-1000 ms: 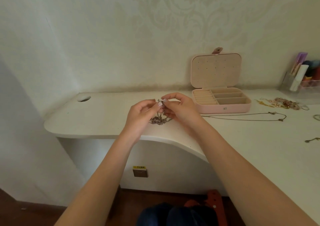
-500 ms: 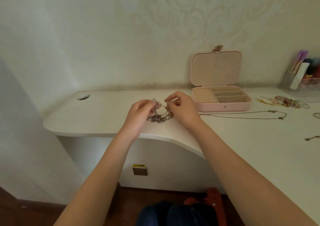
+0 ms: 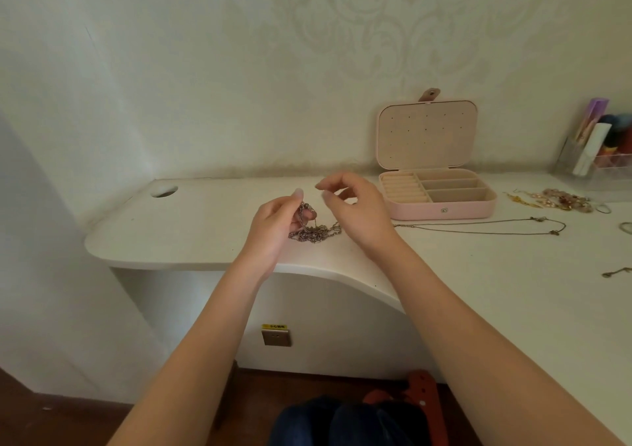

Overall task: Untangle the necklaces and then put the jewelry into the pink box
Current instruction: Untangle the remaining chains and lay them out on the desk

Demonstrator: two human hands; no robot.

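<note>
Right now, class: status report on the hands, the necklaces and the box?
Left hand grips tangled necklaces; right hand hovers, fingers curled, grip unclear. Pink box open. Nothing between them.

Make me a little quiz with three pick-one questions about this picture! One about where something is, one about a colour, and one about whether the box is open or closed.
1. Where does the tangled chain pile lie?
A. inside the box
B. on the desk between the two hands
C. on the floor

2. What colour is the jewelry box?
A. pink
B. green
C. black

3. How is the box's lid?
A. shut and snapped
B. taken off and lying flat
C. open, standing up at the back

Answers:
1. B: the pile rests on the white desk, with the left hand holding strands of it and the right hand raised beside it.
2. A: its outside and lining are pink.
3. C: the lid stands upright, so the compartments show.
</note>
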